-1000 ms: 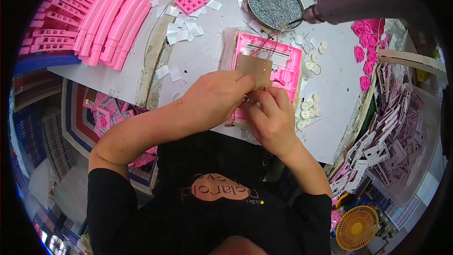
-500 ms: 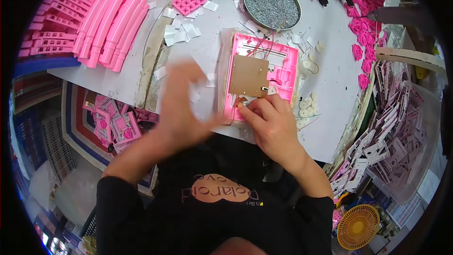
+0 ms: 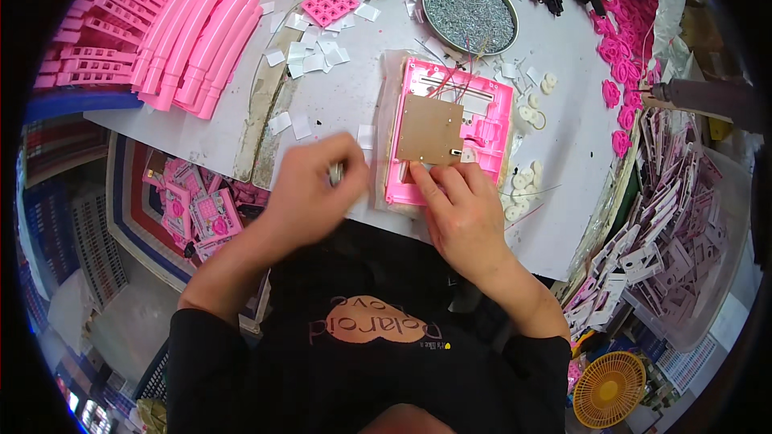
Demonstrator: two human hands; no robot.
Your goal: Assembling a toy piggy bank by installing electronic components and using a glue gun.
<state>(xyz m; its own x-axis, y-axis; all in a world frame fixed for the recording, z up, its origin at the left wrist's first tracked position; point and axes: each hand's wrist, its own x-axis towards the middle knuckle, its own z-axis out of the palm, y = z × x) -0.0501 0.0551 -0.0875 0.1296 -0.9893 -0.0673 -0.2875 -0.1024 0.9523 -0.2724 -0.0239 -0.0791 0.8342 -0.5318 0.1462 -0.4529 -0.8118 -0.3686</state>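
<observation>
Head view: we see the open pink case (image 3: 487,127) near the worktop's (image 3: 563,201) near edge, brown board (image 3: 430,130) in its left half.
Done, we judge: board laid in, thin wires (image 3: 445,87) at its far edge.
Remaining, we judge: no cover on the case; whether the board is fastened, we cannot tell.
Right hand (image 3: 466,209): fingertips at the board's near edge, touching; we cannot tell if they pinch anything.
Left hand (image 3: 314,185): curled, apart from the case's left edge; contents unclear to us.
</observation>
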